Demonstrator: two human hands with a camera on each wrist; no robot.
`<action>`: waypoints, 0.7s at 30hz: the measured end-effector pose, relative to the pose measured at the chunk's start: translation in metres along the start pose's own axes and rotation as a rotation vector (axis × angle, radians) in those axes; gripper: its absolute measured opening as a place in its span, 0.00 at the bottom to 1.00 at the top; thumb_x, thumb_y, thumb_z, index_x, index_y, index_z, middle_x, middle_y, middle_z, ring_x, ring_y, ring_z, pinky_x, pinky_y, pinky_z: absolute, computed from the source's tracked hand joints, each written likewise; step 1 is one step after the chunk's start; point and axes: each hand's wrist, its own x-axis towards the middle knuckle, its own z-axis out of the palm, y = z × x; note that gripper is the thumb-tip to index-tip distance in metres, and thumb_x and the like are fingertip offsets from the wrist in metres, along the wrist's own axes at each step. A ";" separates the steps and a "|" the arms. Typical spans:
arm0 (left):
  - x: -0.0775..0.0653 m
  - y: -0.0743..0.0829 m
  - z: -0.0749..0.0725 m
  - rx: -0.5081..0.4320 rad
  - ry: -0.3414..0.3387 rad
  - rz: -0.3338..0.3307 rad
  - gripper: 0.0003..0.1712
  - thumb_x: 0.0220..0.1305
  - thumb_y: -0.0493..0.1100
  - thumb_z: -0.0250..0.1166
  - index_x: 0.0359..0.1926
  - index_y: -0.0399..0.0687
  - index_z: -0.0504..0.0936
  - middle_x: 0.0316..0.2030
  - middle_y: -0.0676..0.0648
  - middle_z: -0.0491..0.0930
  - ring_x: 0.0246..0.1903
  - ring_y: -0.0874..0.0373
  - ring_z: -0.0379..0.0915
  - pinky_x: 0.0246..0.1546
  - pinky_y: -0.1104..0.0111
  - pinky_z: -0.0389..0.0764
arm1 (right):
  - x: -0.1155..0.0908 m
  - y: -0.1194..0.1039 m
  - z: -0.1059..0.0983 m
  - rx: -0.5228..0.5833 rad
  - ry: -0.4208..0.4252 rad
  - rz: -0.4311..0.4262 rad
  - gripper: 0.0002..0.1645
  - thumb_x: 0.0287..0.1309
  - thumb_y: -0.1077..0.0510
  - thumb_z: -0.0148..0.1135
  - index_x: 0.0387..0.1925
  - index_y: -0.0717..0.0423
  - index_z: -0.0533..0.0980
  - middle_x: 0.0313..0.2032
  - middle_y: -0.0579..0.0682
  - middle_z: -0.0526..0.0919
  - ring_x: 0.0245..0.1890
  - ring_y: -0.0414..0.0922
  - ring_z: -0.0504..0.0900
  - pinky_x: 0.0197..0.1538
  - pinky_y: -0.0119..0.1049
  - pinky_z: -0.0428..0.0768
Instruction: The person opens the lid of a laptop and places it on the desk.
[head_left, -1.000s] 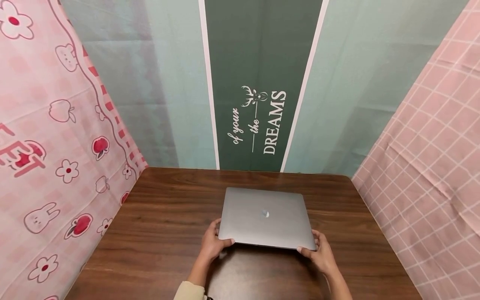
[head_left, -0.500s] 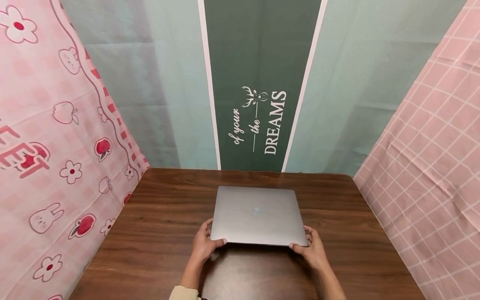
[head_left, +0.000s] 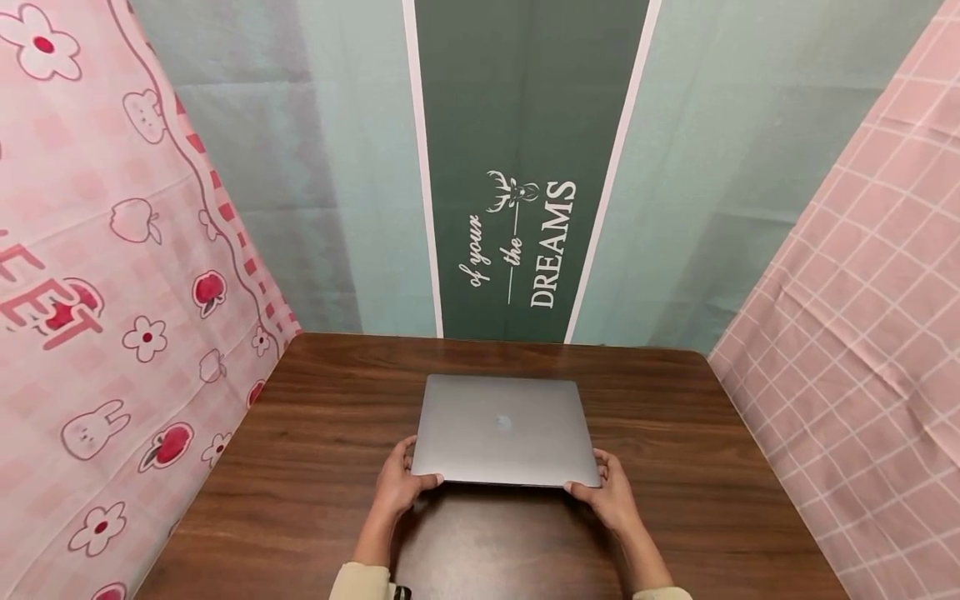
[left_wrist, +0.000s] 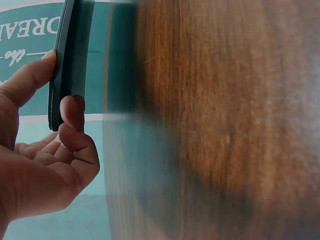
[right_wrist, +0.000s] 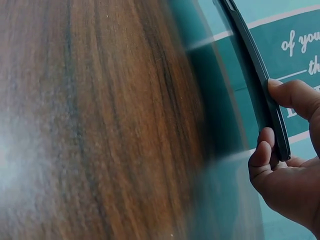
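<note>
A closed silver laptop [head_left: 498, 429] with a logo on its lid is held between both hands, over the wooden table. My left hand [head_left: 399, 479] grips its near left corner, thumb on the front edge of the lid. At the near right corner my right hand [head_left: 603, 493] holds it the same way. In the left wrist view the laptop's dark thin edge [left_wrist: 59, 75] sits between the thumb and the fingers curled beneath. The right wrist view shows the laptop's edge [right_wrist: 265, 95] pinched likewise, with a gap between it and the tabletop.
The brown wood-grain table [head_left: 315, 500] spreads around the laptop. A green curtain [head_left: 517, 108] with white lettering hangs behind its far edge. Pink patterned cloth [head_left: 150, 267] borders the left side, and pink checked cloth [head_left: 847, 333] the right.
Both hands have carried the laptop leftward, and it sits squarer to the table's far edge than before. The grip at both corners stays the same.
</note>
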 end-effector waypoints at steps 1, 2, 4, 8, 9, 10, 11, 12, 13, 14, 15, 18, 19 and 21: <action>0.001 0.000 0.000 -0.001 -0.005 -0.003 0.49 0.37 0.29 0.75 0.63 0.32 0.62 0.31 0.39 0.77 0.27 0.53 0.74 0.27 0.63 0.75 | 0.001 0.001 0.000 -0.003 0.002 0.001 0.48 0.38 0.71 0.72 0.60 0.72 0.56 0.37 0.62 0.74 0.33 0.47 0.75 0.35 0.31 0.74; 0.003 0.000 0.000 0.002 -0.011 -0.002 0.49 0.37 0.29 0.75 0.63 0.32 0.61 0.31 0.40 0.77 0.27 0.53 0.74 0.27 0.63 0.75 | 0.002 0.002 0.000 -0.005 0.005 0.002 0.48 0.38 0.71 0.72 0.60 0.72 0.56 0.36 0.62 0.74 0.33 0.47 0.75 0.34 0.31 0.74; 0.004 -0.001 0.001 0.006 -0.020 -0.011 0.49 0.37 0.29 0.75 0.63 0.32 0.62 0.31 0.40 0.77 0.27 0.53 0.74 0.27 0.63 0.76 | 0.002 0.004 0.001 -0.014 0.005 0.008 0.47 0.38 0.70 0.72 0.60 0.72 0.57 0.35 0.61 0.74 0.32 0.46 0.75 0.34 0.32 0.74; 0.005 -0.003 0.001 0.015 -0.022 -0.021 0.49 0.37 0.29 0.75 0.62 0.31 0.62 0.31 0.40 0.77 0.27 0.53 0.74 0.26 0.63 0.75 | 0.001 0.007 0.001 -0.035 -0.003 0.025 0.48 0.38 0.69 0.73 0.59 0.73 0.57 0.34 0.61 0.75 0.31 0.47 0.75 0.33 0.33 0.74; 0.006 -0.003 0.002 0.015 -0.020 -0.021 0.48 0.36 0.29 0.75 0.62 0.31 0.62 0.30 0.40 0.77 0.26 0.53 0.74 0.26 0.63 0.75 | 0.001 0.007 0.001 -0.041 -0.006 0.027 0.48 0.38 0.69 0.73 0.60 0.73 0.56 0.34 0.61 0.75 0.32 0.47 0.75 0.33 0.33 0.74; 0.006 -0.004 0.002 0.018 -0.020 -0.021 0.48 0.36 0.29 0.75 0.62 0.30 0.63 0.30 0.40 0.77 0.26 0.53 0.74 0.26 0.63 0.75 | 0.001 0.008 0.000 -0.038 -0.007 0.033 0.48 0.38 0.69 0.73 0.60 0.73 0.56 0.34 0.61 0.75 0.32 0.47 0.75 0.33 0.33 0.74; 0.006 -0.004 0.003 0.023 -0.020 -0.019 0.48 0.36 0.29 0.75 0.62 0.30 0.63 0.29 0.40 0.77 0.25 0.54 0.73 0.26 0.64 0.75 | 0.001 0.009 0.000 -0.039 -0.006 0.037 0.48 0.38 0.69 0.73 0.60 0.74 0.56 0.35 0.62 0.75 0.32 0.47 0.75 0.33 0.33 0.74; 0.006 -0.004 0.004 0.024 -0.022 -0.015 0.48 0.36 0.29 0.75 0.62 0.30 0.63 0.29 0.40 0.77 0.24 0.54 0.73 0.25 0.64 0.75 | 0.001 0.010 0.000 -0.038 -0.003 0.040 0.48 0.38 0.69 0.72 0.60 0.74 0.56 0.35 0.62 0.75 0.32 0.48 0.75 0.33 0.33 0.74; 0.006 -0.004 0.005 0.021 -0.024 -0.014 0.48 0.36 0.29 0.75 0.62 0.30 0.63 0.28 0.40 0.77 0.24 0.55 0.73 0.24 0.64 0.75 | 0.001 0.010 -0.001 -0.037 -0.002 0.040 0.48 0.38 0.69 0.72 0.60 0.74 0.56 0.35 0.62 0.75 0.33 0.48 0.75 0.34 0.33 0.74; 0.006 -0.004 0.006 0.018 -0.026 -0.020 0.48 0.36 0.29 0.75 0.62 0.30 0.63 0.28 0.40 0.77 0.23 0.55 0.73 0.23 0.64 0.75 | 0.001 0.011 -0.001 -0.038 0.001 0.045 0.48 0.38 0.69 0.72 0.60 0.74 0.56 0.36 0.62 0.75 0.33 0.48 0.75 0.34 0.33 0.74; 0.006 -0.005 0.007 0.012 -0.028 -0.028 0.48 0.36 0.28 0.75 0.62 0.30 0.63 0.28 0.40 0.77 0.23 0.55 0.73 0.23 0.63 0.75 | 0.001 0.011 -0.002 -0.039 0.002 0.049 0.48 0.38 0.69 0.72 0.60 0.74 0.56 0.36 0.63 0.75 0.33 0.48 0.75 0.34 0.33 0.74; 0.004 -0.007 0.009 0.044 -0.020 -0.052 0.48 0.35 0.28 0.75 0.62 0.30 0.63 0.31 0.38 0.78 0.24 0.54 0.74 0.24 0.62 0.76 | 0.001 0.012 -0.002 -0.037 -0.002 0.061 0.49 0.37 0.69 0.72 0.60 0.74 0.56 0.36 0.63 0.75 0.32 0.48 0.76 0.34 0.34 0.74; 0.004 -0.008 0.010 0.064 -0.015 -0.061 0.49 0.35 0.29 0.75 0.62 0.30 0.63 0.34 0.36 0.78 0.26 0.52 0.74 0.26 0.61 0.76 | 0.000 0.012 -0.002 -0.032 -0.005 0.065 0.49 0.37 0.69 0.72 0.60 0.74 0.55 0.36 0.63 0.75 0.32 0.48 0.76 0.34 0.35 0.74; 0.003 -0.009 0.011 0.124 0.001 -0.068 0.48 0.35 0.30 0.76 0.61 0.31 0.64 0.41 0.32 0.77 0.33 0.47 0.75 0.33 0.58 0.76 | 0.000 0.013 -0.001 -0.030 -0.003 0.075 0.49 0.35 0.70 0.73 0.60 0.73 0.56 0.36 0.63 0.75 0.33 0.49 0.76 0.34 0.35 0.74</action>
